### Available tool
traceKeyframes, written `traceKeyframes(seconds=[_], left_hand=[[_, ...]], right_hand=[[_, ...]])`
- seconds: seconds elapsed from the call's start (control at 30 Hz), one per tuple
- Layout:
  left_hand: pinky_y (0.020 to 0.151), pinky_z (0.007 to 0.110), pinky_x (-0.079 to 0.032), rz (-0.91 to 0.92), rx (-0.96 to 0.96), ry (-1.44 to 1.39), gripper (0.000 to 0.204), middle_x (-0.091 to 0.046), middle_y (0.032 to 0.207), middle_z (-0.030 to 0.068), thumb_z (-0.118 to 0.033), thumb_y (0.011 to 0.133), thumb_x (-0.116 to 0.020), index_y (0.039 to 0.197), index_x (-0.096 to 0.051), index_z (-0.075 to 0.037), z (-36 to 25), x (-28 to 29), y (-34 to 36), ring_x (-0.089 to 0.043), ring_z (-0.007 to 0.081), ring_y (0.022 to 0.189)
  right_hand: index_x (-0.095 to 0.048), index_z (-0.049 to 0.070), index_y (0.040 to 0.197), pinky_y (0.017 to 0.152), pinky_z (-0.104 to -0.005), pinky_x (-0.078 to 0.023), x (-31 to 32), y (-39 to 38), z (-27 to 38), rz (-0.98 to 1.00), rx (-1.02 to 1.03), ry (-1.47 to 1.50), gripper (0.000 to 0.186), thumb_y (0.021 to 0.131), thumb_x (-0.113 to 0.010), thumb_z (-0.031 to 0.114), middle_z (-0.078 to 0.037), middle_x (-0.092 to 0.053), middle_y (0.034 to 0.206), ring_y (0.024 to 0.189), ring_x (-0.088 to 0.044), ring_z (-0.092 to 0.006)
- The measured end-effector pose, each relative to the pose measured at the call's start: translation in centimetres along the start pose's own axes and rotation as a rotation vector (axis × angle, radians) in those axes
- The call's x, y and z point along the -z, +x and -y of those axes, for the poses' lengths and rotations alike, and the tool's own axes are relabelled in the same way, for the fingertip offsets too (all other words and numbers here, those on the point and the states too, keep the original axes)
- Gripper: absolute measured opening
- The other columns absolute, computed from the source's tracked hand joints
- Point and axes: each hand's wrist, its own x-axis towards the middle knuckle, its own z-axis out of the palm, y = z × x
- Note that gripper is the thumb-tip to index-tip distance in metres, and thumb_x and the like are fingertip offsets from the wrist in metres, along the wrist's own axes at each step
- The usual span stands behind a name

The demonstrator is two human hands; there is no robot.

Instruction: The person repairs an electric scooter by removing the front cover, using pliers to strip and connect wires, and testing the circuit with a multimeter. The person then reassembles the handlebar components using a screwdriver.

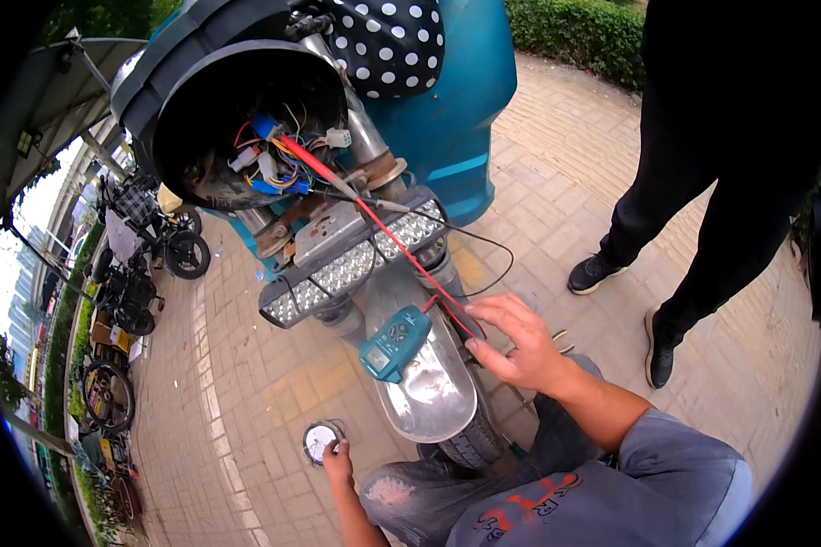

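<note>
My right hand (pixel 518 345) pinches a red test lead (pixel 417 264) between thumb and fingers, above the front wheel. That lead runs up to a red probe (pixel 312 161), whose tip reaches the wires at a blue connector (pixel 265 126). A teal handheld meter (pixel 395 344) rests on the clear front mudguard (pixel 431 394). The black probe (pixel 382 204) lies across the LED light bar (pixel 356 260). Low on the left, my left hand (pixel 338 463) grips the edge of a round, white-faced disc with a dark rim (pixel 319 442); its exact kind is unclear.
The scooter's open headlight housing (pixel 246 55) holds several loose connectors and coloured wires. A person in dark trousers (pixel 702 228) stands close on the right. Parked two-wheelers (pixel 137 264) line the left side of the brick pavement (pixel 246 383). A hedge (pixel 575 36) is behind.
</note>
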Motion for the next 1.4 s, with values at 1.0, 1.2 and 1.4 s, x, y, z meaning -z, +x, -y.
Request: traceKeyframes(seconds=[1.0, 1.2, 1.4], left_hand=[[0.096, 0.043, -0.04, 0.258, -0.755, 0.271, 0.029, -0.06, 0.109, 0.0196, -0.02, 0.093, -0.056, 0.105, -0.058, 0.006, -17.3, 2.7, -17.6, -0.054, 0.0335, 0.107], [0.089, 0.046, -0.043, 0.403, -0.882, 0.371, 0.021, -0.061, 0.104, 0.0184, -0.018, 0.085, -0.059, 0.092, -0.062, 0.002, -18.0, 2.9, -17.2, -0.056, 0.0349, 0.097], [0.084, 0.043, -0.045, 0.581, -0.955, 0.472, 0.014, -0.064, 0.097, 0.0147, -0.007, 0.081, -0.063, 0.095, -0.064, -0.003, -20.5, 3.6, -15.0, -0.058, 0.0339, 0.093]], right_hand=[[-0.068, 0.01, 0.114, 0.09, -0.0422, -0.05, -7.3, -23.3, -23.0, 2.347, -1.036, -0.219, 0.043, 0.08, -0.073, 0.037, -0.011, -0.066, 0.116, 0.101, -0.064, -0.0265], [-0.07, 0.013, 0.11, 0.068, -0.0541, -0.055, -15.7, -40.1, -16.6, 1.448, -1.43, -0.514, 0.029, 0.081, -0.066, 0.016, -0.004, -0.068, 0.112, 0.096, -0.066, -0.0271], [-0.067, 0.017, 0.118, 0.088, -0.0462, -0.052, -13.7, -43.7, -13.5, 1.357, -1.6, -0.471, 0.033, 0.088, -0.054, 0.026, -0.003, -0.063, 0.124, 0.114, -0.06, -0.0265]])
